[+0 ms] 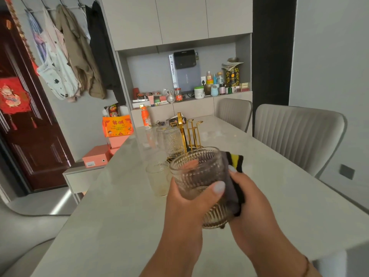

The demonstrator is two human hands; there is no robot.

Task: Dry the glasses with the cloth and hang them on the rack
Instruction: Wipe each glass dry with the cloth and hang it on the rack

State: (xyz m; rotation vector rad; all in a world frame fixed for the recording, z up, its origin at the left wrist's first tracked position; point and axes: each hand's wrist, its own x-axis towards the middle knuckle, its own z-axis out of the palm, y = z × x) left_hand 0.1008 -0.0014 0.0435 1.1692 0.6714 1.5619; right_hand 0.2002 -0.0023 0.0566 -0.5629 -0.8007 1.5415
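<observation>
Glass held at lower centre of the frame, tilted, mouth turned up and toward the upper left, lifted clear of the desk. Gripped by the left hand, thumb across the ribbed wall, other fingers curled round the far side. Dark cloth with its yellow stripe pressed against the right side of the glass by the right hand, fingers wrapped round cloth and glass together.

Step in hand, by the look of it: wiping the outer wall. Best done by turning the glass slowly with the left hand against a steady right, cloth worked into the ribbing, where water would likely sit. Inside and base probably still to be wiped; cloth best pushed down into the bowl after the outside. Grip kept firm but not hard, wet ribbed glass being apt to slip. Work kept low over the desk, in case of a drop.

Gold rack just above and behind the glass, at frame centre, one ribbed glass hung upside down on it and another seemingly behind; two pegs on its right side bare. Another glass upright on the desk, just left of the hands, whether dried or not impossible to tell. Orange bottle farther up the desk.
</observation>
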